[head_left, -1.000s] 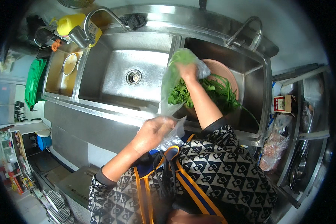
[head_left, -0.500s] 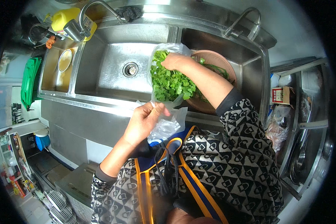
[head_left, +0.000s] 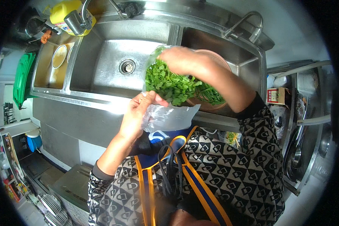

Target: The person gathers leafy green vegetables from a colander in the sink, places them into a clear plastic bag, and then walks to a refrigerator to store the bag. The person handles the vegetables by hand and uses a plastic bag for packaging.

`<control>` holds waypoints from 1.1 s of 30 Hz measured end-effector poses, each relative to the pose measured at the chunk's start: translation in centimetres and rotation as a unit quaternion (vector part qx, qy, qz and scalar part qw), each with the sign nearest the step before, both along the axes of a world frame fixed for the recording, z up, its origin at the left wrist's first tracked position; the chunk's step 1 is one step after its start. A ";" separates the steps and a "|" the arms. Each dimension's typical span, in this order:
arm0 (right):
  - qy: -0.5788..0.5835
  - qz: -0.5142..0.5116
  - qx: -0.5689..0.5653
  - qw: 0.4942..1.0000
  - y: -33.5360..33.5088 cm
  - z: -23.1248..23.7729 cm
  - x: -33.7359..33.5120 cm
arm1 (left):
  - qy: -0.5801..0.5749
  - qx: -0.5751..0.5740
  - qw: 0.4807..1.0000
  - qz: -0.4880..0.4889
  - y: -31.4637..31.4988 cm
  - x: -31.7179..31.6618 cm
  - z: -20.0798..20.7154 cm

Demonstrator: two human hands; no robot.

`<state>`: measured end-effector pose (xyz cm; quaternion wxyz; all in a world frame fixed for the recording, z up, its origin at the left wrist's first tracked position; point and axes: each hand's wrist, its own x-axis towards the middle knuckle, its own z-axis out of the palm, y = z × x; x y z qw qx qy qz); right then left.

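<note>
Leafy green herbs (head_left: 169,81), like cilantro, lie in a clear plastic bag (head_left: 173,118) over the divider between two sink basins. My left hand (head_left: 135,113) is closed on the bag's near edge, thumb and fingers pinched together. My right hand (head_left: 180,60) reaches over the far end of the herbs with its fingers curled down. It is smeared by motion and its fingertips are hidden, so what it grips does not show. Beneath my right forearm sits a round brownish-pink basket (head_left: 214,56), with green stems (head_left: 213,94) lying over it.
To the left is a bare steel basin (head_left: 105,67) with a drain. A narrow basin (head_left: 45,75) further left holds white bowls. Faucets (head_left: 248,26) rise behind the sink. A yellow jug (head_left: 66,13) stands at the back left, a green bin (head_left: 23,79) below it. Shelves (head_left: 301,113) line the right.
My right hand and forearm have shifted, the elbow swinging right. My left hand moved slightly left and nearer me with the bag. More herbs and stems now show over the basket side.
</note>
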<state>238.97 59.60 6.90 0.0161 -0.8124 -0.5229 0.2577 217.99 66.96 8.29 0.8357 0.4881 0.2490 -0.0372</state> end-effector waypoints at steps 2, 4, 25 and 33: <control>0.014 -0.044 0.097 0.994 -1.4 -0.3 2.0 | 0.000 -0.034 0.999 0.031 0.4 -0.4 -0.4; 0.025 -0.039 0.091 0.995 -3.0 -0.7 3.0 | 0.003 -0.019 0.999 0.040 1.0 -0.8 -0.8; 0.434 -0.411 0.109 0.794 -13.4 -9.3 -3.7 | 0.039 0.007 0.998 0.040 1.5 -2.4 -0.8; 0.454 -0.353 0.139 0.806 -11.6 -1.5 -2.1 | -0.001 0.007 0.999 0.034 1.5 -2.6 -1.2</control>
